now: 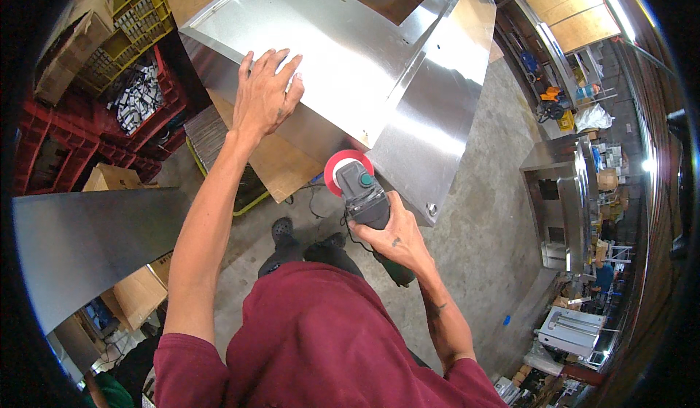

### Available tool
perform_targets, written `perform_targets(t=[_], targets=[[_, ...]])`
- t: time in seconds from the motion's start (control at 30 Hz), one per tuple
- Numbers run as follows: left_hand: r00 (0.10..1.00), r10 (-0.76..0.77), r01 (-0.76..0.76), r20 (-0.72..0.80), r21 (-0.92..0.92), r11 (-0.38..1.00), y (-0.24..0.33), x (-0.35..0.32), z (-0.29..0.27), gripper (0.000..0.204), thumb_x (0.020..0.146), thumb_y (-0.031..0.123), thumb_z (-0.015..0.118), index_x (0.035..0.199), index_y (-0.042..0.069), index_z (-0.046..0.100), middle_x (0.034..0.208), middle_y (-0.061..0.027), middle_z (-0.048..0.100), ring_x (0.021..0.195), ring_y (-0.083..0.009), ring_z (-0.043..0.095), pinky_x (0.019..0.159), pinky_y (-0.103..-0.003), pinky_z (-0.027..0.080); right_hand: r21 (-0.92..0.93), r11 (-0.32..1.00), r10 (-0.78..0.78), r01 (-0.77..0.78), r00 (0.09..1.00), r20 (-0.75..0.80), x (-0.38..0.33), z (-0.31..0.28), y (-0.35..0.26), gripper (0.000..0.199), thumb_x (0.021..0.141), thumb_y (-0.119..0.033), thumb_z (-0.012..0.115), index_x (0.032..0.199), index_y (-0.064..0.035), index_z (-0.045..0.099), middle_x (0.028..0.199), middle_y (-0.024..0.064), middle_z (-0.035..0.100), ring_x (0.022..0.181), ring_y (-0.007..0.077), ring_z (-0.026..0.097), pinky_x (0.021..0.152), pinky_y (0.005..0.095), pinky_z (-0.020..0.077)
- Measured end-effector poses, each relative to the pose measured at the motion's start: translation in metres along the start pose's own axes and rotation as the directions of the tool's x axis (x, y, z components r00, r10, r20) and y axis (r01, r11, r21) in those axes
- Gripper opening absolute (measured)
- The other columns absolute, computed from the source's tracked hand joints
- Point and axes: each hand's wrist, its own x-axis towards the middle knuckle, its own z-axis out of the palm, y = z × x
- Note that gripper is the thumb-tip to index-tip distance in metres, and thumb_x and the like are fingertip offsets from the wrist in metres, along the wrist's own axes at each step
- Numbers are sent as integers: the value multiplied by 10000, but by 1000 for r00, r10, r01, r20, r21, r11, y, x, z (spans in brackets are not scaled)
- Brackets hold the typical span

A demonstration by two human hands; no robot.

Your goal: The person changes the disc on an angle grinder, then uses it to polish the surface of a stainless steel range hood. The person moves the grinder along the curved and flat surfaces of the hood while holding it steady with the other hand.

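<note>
A large shiny sheet-metal housing (328,51) with a rectangular cut-out lies on a wooden board in front of me. My left hand (266,94) rests flat on its near left edge, fingers spread. In my right hand (399,234) is an angle grinder (364,198), dark bodied with a green button. Its round red-and-white disc (343,169) sits at the near corner of the housing; whether it touches the metal I cannot tell. A flat metal flange (430,134) extends to the right of that corner, with a small round hole near its tip.
At the left, red crates (65,149) hold small metal parts (138,102), beside a yellow crate (135,21) and cardboard boxes. A metal panel (102,236) stands at lower left. Another metal housing (558,204) is on the right, near cluttered shelves. A cord hangs below the grinder.
</note>
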Motion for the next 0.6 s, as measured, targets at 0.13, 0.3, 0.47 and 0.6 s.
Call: perform_targets(t=[0.13,0.3,0.47,0.6], targets=[[1000,-9,9,10,9,1000,1,0,0,496,1109,363,528,1505,114,693,1569,-161,630,1523,-355,527,1345,-613,234,22,1000,1,-1,1000,13,2,1,4,798,825,-507,875,1270,92,591,1037,336,766,1013,436,797,920,512,609],[1000,-6,6,16,7,1000,2,-1,0,500,1108,361,522,1507,109,690,1569,-163,629,1522,-354,526,1344,-613,232,22,1000,-20,20,1000,-17,0,2,5,802,823,-500,880,1285,88,589,1059,334,774,1024,442,797,933,512,608],[999,-16,14,33,36,999,-4,-5,3,482,1114,329,527,1532,127,656,1586,-138,601,1535,-343,505,1342,-614,226,24,999,-35,36,998,-47,-5,-1,-5,811,824,-491,882,1320,76,581,1098,334,781,1043,459,794,949,514,604],[1000,-17,16,25,32,999,-5,-4,3,486,1111,335,528,1525,121,666,1576,-140,614,1531,-340,512,1341,-613,232,38,998,-50,52,998,-48,-5,-4,-10,799,837,-492,873,1314,76,575,1099,342,775,1052,480,789,947,523,602]])
